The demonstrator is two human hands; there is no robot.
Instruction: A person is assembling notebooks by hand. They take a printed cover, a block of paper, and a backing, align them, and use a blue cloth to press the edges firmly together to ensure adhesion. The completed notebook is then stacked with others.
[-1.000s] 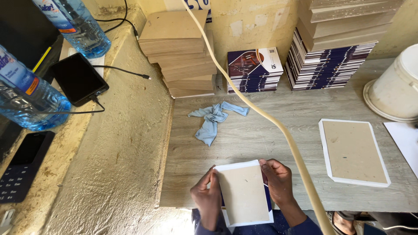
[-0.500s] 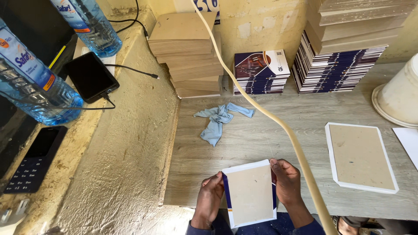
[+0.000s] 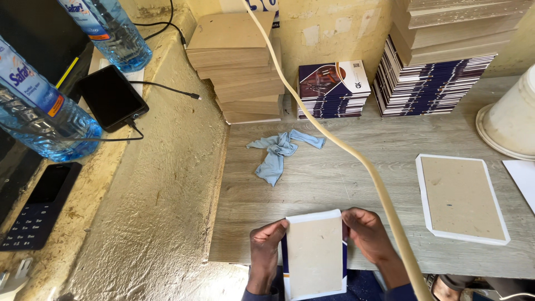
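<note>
The person is wearing a dark blue top with long sleeves, and only the cuffs are showing at the bottom edge of the view. The left hand [image 3: 266, 248] and the right hand [image 3: 368, 234] are bare (no gloves, rings or watch are showing). The short fingernails are looking plain. The rest of the body is staying out of view.

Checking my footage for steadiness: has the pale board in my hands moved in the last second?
No, not noticeably: the board lies just as far below the blue cloth as before, overhanging the front edge of the table.
</note>
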